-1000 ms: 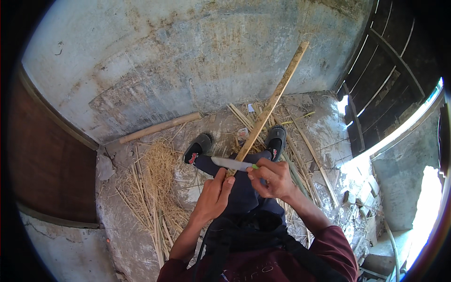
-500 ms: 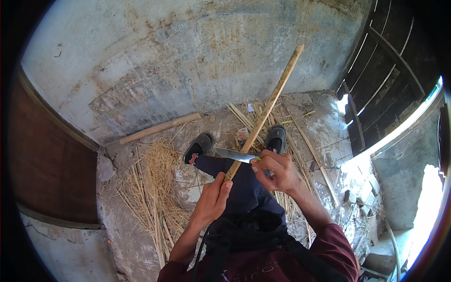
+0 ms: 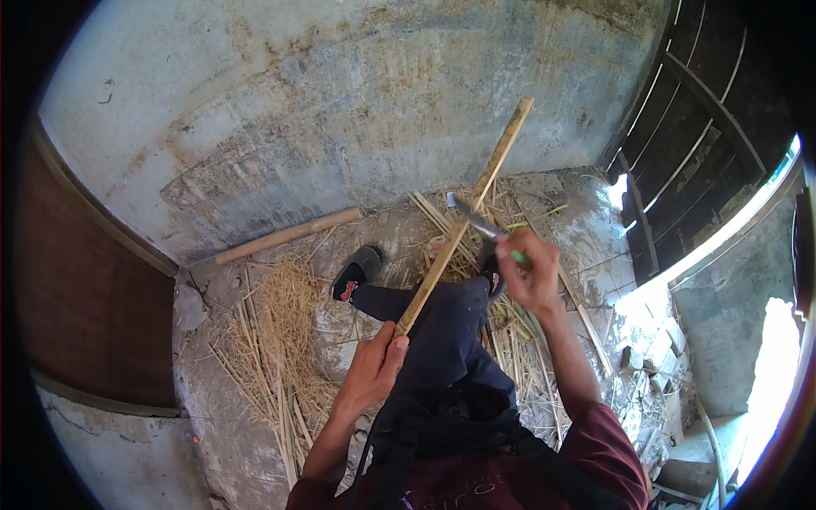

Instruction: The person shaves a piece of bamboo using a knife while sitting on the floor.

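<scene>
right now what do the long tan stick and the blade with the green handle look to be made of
The long tan stick held in the left hand looks like split bamboo: pale, dry, matt, straight-grained, like the strips littering the floor. The knife blade in the right hand looks like bare metal, grey with a dull shine. Its green handle may be plastic or a wrapping; too little shows to tell.
</scene>
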A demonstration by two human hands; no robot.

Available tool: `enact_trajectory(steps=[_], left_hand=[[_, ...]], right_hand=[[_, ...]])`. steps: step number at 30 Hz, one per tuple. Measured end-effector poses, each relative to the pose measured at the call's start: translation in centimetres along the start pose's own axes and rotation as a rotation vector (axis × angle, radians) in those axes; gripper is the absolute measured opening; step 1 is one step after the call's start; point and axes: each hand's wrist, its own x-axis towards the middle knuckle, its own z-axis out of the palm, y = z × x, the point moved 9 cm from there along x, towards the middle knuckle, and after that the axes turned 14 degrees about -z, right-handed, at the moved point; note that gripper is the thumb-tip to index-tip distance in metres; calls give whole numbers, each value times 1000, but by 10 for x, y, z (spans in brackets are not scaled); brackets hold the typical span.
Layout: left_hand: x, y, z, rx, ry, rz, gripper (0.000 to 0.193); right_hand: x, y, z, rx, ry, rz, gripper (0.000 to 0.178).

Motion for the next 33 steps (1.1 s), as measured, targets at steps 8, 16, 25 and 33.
enact_trajectory(steps=[8, 16, 25, 33], left_hand=[[0, -18, -2, -10, 8, -32, 33], [8, -24, 3, -158, -77, -26, 41], [3, -8, 4, -40, -13, -18, 42], [-3, -9, -1, -8, 24, -36, 40]], right_hand=[[2, -5, 8, 13, 2, -58, 8], [-14, -79, 64, 179, -256, -272, 15], [-6, -59, 50, 81, -186, -205, 12], [2, -30, 36, 105, -112, -158, 10]])
